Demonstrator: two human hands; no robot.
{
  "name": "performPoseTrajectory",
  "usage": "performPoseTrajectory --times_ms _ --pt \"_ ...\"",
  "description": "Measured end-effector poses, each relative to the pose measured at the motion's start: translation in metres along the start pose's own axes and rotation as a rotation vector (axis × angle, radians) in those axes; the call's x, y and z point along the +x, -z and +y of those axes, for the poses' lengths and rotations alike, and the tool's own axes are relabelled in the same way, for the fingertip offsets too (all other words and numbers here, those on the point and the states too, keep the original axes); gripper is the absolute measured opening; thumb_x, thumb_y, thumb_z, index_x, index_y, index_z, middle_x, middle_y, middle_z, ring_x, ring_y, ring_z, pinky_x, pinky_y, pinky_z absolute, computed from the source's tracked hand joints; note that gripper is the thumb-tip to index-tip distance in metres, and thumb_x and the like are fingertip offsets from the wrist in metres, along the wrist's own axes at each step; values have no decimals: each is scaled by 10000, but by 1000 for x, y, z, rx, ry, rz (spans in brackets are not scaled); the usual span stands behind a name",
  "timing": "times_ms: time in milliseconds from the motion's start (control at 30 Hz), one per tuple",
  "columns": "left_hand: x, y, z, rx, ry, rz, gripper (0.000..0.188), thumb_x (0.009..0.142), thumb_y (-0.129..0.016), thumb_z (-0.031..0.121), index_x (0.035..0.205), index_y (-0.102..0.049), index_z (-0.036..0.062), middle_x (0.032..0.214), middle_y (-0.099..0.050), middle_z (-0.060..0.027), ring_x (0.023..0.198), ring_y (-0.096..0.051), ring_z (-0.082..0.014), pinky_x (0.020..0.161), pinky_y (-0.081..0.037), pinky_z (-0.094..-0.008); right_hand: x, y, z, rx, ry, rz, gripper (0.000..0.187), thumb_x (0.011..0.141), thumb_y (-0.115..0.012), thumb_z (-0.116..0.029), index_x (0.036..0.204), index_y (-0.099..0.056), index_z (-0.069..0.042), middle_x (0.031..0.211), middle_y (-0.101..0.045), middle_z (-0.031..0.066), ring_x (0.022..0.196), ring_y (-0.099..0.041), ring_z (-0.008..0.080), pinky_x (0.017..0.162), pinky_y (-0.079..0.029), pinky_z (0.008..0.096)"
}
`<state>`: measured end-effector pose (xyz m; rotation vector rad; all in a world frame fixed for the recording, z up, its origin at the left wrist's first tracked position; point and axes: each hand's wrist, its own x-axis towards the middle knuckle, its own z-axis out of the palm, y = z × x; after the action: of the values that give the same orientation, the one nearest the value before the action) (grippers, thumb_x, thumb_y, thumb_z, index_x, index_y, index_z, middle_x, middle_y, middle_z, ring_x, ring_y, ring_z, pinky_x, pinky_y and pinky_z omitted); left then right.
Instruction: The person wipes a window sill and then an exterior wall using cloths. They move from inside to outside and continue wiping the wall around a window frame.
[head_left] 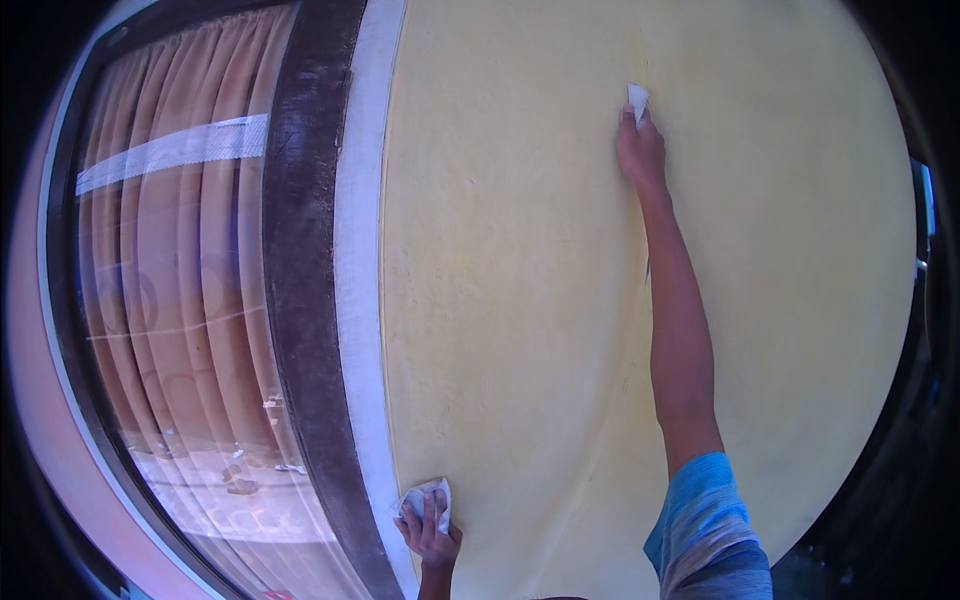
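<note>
**Two hands pressing white pads against a yellow wall**

The fisheye rim is cutting off the scene's edges, and both pads are lying half hidden under fingers, their material hard to tell. The right hand (641, 150) is reaching high, gripping a small white pad (637, 98) against the yellow wall (520, 250). The left hand (428, 535) is clutching a crumpled white cloth (420, 498) low, beside the white trim (360, 250). A dark window frame (300, 250) is bordering glass showing peach curtains (180, 250).
</note>
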<state>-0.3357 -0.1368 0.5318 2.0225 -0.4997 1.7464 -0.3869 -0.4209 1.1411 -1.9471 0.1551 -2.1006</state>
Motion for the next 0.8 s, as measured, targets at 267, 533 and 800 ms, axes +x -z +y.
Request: performPoseTrajectory --times_ms 267,533,800 --pt "-3 -4 -3 43 -37 15 412 937 -461 145 1272 -686 62 1423 -588 -104 1438 -334 -484 1195 -134 -617 -93 6 17 85 72 -7 537 1051 -368 -335 1522 -360 -77 1300 -619 233 1173 -592 433 1019 -458 467" --pt "1 0 -5 -1 13 18 400 946 -463 160 1249 -698 46 1410 -600 -99 1436 -341 -479 1196 -146 -604 -32 -4 -12 95 -25 -6 538 1056 -357 -334 1519 -360 -59 1491 -468 200 1322 -498 381 1108 -387 436" --pt "2 -2 -6 -48 11 37 390 961 -463 175 1241 -703 49 1381 -624 -88 1412 -392 -454 1193 -193 -580 -105 0 25 82 125 90 534 1051 -372 -301 1524 -349 -54 1523 -424 204 1343 -480 378 1119 -377 433"
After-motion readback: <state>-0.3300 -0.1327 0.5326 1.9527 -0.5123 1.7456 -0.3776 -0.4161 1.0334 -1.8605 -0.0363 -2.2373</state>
